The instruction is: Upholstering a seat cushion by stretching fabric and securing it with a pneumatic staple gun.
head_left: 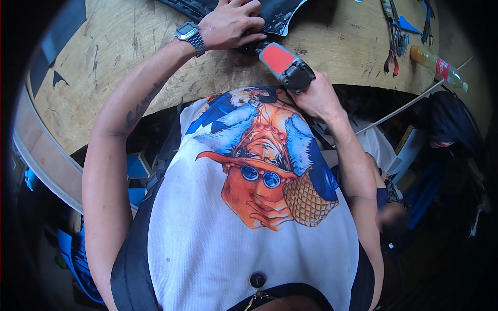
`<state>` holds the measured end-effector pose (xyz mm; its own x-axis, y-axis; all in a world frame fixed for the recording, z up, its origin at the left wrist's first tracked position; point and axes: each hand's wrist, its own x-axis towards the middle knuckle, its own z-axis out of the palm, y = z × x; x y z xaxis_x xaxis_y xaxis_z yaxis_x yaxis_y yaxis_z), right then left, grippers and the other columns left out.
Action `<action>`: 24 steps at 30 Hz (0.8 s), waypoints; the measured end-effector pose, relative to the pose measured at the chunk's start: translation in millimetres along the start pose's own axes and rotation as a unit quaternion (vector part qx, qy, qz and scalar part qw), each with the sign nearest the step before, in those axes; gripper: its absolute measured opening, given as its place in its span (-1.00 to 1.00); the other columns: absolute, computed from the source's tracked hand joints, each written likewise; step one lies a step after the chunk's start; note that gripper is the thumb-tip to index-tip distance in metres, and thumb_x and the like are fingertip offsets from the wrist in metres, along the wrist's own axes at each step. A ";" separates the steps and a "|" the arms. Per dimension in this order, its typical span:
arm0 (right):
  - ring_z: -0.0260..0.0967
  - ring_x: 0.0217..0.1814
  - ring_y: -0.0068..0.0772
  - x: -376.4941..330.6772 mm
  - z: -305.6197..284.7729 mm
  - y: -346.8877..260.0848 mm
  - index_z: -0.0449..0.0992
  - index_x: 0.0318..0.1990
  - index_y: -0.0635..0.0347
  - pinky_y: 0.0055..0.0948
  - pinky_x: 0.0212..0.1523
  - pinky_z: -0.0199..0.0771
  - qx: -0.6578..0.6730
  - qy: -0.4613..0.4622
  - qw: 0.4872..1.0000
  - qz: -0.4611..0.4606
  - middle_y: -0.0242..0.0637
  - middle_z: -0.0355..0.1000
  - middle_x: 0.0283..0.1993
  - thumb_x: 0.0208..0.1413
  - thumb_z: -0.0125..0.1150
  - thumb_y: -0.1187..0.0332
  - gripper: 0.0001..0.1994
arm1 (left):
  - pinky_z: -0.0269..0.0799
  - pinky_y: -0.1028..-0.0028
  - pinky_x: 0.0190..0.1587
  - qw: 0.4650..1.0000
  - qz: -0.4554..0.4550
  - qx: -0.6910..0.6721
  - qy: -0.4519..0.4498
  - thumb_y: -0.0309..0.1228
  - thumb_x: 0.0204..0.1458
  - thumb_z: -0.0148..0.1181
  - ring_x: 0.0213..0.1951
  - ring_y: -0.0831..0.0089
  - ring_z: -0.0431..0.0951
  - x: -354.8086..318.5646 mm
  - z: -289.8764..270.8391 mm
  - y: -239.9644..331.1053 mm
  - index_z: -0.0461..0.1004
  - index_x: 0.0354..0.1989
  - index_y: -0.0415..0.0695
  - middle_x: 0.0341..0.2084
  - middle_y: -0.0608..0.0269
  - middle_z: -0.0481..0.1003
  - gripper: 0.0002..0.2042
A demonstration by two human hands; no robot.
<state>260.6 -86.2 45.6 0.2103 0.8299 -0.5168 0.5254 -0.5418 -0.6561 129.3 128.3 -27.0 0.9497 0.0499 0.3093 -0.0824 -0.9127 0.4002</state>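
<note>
My right hand (319,98) is wrapped round the handle of a red and dark grey power drill (280,58). The drill's nose points up and left, towards my left hand (233,26). My left hand, with a watch (190,34) on its wrist, has its fingers curled over the edge of a black sheet-like piece (277,16) at the top of the view. The left thumb lies close to the drill's nose. The drill's very tip is hidden in shadow beside the fingers, so I cannot see what it touches.
A wooden table (124,52) curves across the top. Pliers (392,57) and other hand tools lie at the upper right, near a plastic bottle (438,67) on its side. Dark sheet material (59,31) covers the far left. Another person (392,217), partly hidden, is at the right.
</note>
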 end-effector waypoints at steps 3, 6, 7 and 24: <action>0.48 -0.12 -0.01 8.0 -5.3 0.9 0.50 -0.13 0.16 -0.25 -0.08 0.49 -0.048 -0.050 0.997 0.022 0.00 0.51 -0.26 -0.23 0.36 0.38 -0.60 | 0.13 0.22 -0.17 1.000 0.010 0.011 0.006 -0.14 -0.05 0.21 -0.25 0.20 0.25 -2.9 1.3 -1.1 0.43 -0.52 0.03 -0.40 0.22 0.30 -0.79; 0.49 -0.15 -0.02 10.0 -4.8 2.4 0.51 -0.14 0.15 -0.25 -0.11 0.49 -0.045 -0.028 0.999 0.007 0.00 0.51 -0.28 -0.21 0.34 0.37 -0.63 | 0.13 0.22 -0.16 1.000 0.022 -0.007 0.009 -0.14 -0.05 0.21 -0.26 0.20 0.25 -0.4 -0.2 -2.2 0.43 -0.52 0.02 -0.41 0.22 0.29 -0.79; 0.49 -0.17 -0.02 9.4 -5.5 4.2 0.51 -0.15 0.15 -0.26 -0.13 0.49 -0.050 -0.019 0.999 -0.004 -0.01 0.51 -0.30 -0.19 0.33 0.37 -0.65 | 0.13 0.23 -0.16 1.000 0.014 0.002 -0.007 -0.14 -0.05 0.22 -0.26 0.19 0.24 3.0 -3.4 -1.8 0.42 -0.51 0.02 -0.42 0.21 0.28 -0.78; 0.50 -0.17 -0.02 -3.0 -12.1 6.1 0.48 -0.17 0.21 -0.28 -0.18 0.50 0.024 -0.006 0.998 -0.052 -0.01 0.51 -0.31 -0.17 0.34 0.43 -0.67 | 0.15 0.25 -0.16 0.997 -0.029 -0.064 -0.014 -0.19 -0.06 0.25 -0.25 0.19 0.26 4.3 -9.9 -7.0 0.38 -0.47 -0.01 -0.43 0.21 0.32 -0.78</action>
<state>273.1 -90.3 49.8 0.1468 0.8809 -0.4500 0.5035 -0.4582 -0.7325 131.0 138.9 -19.9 0.9620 0.0874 0.2586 -0.0638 -0.8490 0.5245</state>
